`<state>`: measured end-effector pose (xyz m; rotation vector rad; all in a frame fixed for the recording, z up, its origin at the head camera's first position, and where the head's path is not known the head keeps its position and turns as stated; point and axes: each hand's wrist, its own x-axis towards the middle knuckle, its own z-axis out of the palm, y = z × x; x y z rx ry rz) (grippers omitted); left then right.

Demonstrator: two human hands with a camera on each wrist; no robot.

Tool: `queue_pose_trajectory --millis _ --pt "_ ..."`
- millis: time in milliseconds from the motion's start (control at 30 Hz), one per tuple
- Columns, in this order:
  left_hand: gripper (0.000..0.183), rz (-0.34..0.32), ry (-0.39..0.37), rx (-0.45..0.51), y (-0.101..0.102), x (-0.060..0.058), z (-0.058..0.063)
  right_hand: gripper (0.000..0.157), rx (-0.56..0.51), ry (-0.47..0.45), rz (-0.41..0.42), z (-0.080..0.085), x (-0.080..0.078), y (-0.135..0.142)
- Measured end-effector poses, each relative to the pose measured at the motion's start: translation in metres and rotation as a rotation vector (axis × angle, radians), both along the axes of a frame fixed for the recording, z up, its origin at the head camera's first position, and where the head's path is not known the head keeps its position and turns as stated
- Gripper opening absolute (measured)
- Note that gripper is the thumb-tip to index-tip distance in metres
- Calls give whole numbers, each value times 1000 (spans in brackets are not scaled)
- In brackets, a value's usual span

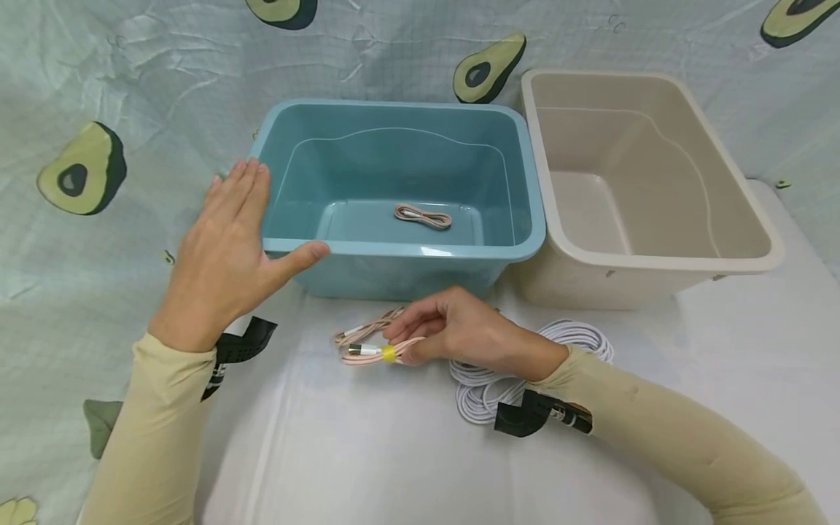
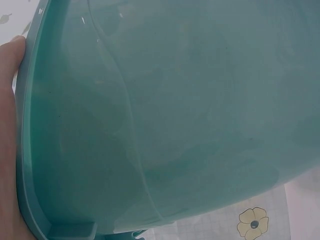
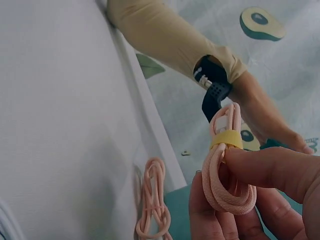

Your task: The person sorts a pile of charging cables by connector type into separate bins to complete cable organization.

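Right hand, six o'clock of blue bin, pinches one yellow-banded pink cable; left hand, straight-fingered, seemingly touches the rim at nine o'clock.

We saw a pale sheet behind everything, creased and shiny in places, printed with halved avocados. One avocado print lay at the far left of the head view, another near the middle, and two more were cut off by the top edge. We also noticed a dark green leaf print lower on the left, and, from the left wrist, a pale yellow flower with a dark centre. On the white table surface we found a beige bin standing upright at the right, and nearer us, looped white cable, partly hidden.
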<state>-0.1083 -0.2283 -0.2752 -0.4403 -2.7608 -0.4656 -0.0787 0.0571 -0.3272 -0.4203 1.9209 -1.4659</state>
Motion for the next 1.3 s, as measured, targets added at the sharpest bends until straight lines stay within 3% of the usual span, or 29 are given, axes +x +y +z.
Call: queue_pose_trajectory --millis 367,900,1300 --pt "103 0 4 9 0 0 0 31 -17 -21 3 14 6 7" --pt "104 -2 37 9 0 0 -1 29 -18 75 26 43 4 13" --pt "106 7 -1 -21 -1 0 0 27 -49 108 22 71 8 12"
